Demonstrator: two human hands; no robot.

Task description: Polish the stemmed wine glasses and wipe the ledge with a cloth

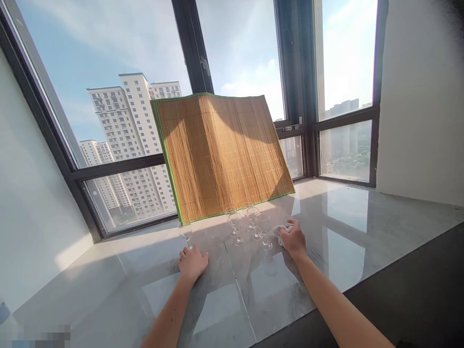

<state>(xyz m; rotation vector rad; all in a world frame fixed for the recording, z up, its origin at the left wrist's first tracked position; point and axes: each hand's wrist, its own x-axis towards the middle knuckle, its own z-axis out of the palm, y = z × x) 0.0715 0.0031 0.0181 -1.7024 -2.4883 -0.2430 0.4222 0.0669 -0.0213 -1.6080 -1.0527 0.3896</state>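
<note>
A bamboo mat (221,154) leans on the window (108,96) along the bench's (362,227) back edge. In front of it we see a cluster of stemmed glasses (250,224) standing between our hands. A single glass (185,233) stands just beyond our left hand (192,263), which lies flat with fingers spread. Our right hand (293,239) curls its fingers over a white cloth (282,229) beside the cluster.

Bare hands, bare forearms
The left hand (192,263) and right hand (293,239) are bare; both slim forearms stay uncovered down to the picture's edge at 6 and 5 o'clock.
</note>
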